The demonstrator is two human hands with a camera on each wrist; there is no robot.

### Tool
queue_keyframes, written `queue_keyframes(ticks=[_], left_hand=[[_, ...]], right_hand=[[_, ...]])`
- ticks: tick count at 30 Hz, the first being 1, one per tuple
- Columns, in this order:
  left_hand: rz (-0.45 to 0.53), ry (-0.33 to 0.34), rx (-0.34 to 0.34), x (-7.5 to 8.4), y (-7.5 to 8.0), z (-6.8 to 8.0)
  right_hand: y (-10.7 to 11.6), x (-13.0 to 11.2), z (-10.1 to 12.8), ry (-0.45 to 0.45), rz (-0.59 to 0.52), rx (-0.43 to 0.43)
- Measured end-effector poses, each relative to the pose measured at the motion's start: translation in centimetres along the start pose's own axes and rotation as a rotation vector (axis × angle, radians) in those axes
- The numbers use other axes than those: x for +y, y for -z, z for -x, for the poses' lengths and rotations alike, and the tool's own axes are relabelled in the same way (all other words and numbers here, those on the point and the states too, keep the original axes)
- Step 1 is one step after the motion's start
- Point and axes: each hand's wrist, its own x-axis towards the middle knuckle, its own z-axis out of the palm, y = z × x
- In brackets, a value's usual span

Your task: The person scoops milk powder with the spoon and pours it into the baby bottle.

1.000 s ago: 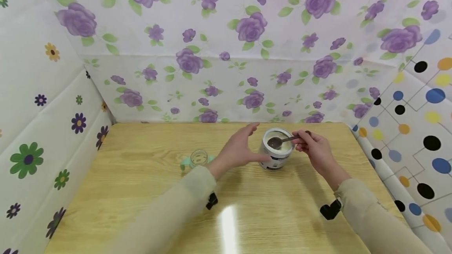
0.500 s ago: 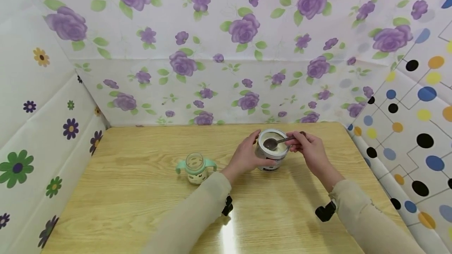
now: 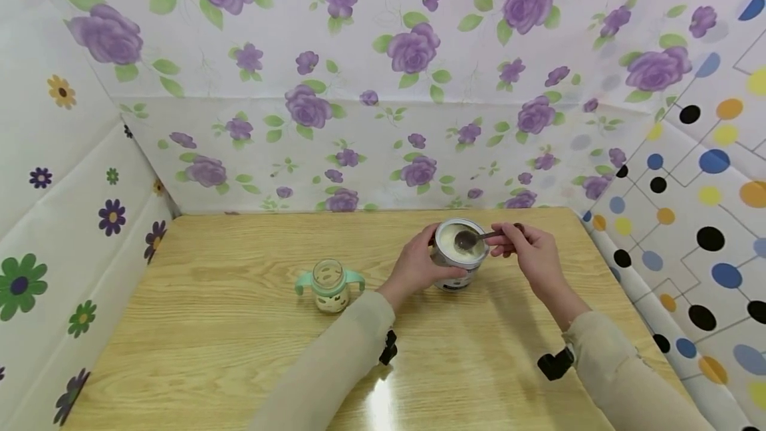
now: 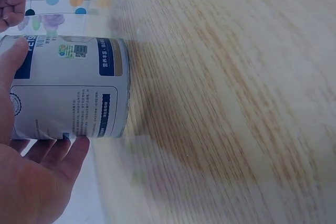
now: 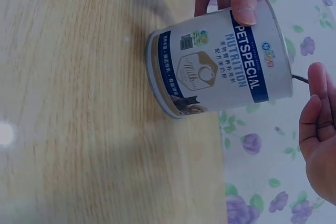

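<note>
A white can of milk powder [image 3: 453, 275], its label reading PETSPECIAL NUTRITION in the right wrist view, stands without a lid near the table's back edge. My left hand [image 3: 414, 267] grips it from the left, thumb across the front and fingers round the far side. From the right, my right hand [image 3: 529, 251] pinches the handle of a dark metal spoon [image 3: 467, 239]. The spoon's bowl is over the pale powder inside the can; whether it touches the powder I cannot tell. A glass bottle with mint green handles [image 3: 329, 285] stands uncapped left of the can, pale contents low inside.
The wooden table [image 3: 227, 324] ends at a flowered cloth [image 3: 383, 151] behind the can. Patterned cloths also hang at the left and right. A light glare lies on the tabletop near my left sleeve [image 3: 335, 358].
My left hand, beside the can with fingers spread one second ago, now holds it. The spoon stays over the can in my right hand. The head view has shifted slightly, showing more of the bottle.
</note>
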Motion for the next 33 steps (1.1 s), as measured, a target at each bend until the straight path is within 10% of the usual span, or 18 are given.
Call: queue_keyframes(ticks=[33], left_hand=[[0.002, -0.016, -0.013, -0.4, 0.0, 0.1]], right_hand=[[-0.4, -1.0, -2.9, 0.031, 0.219, -0.192]])
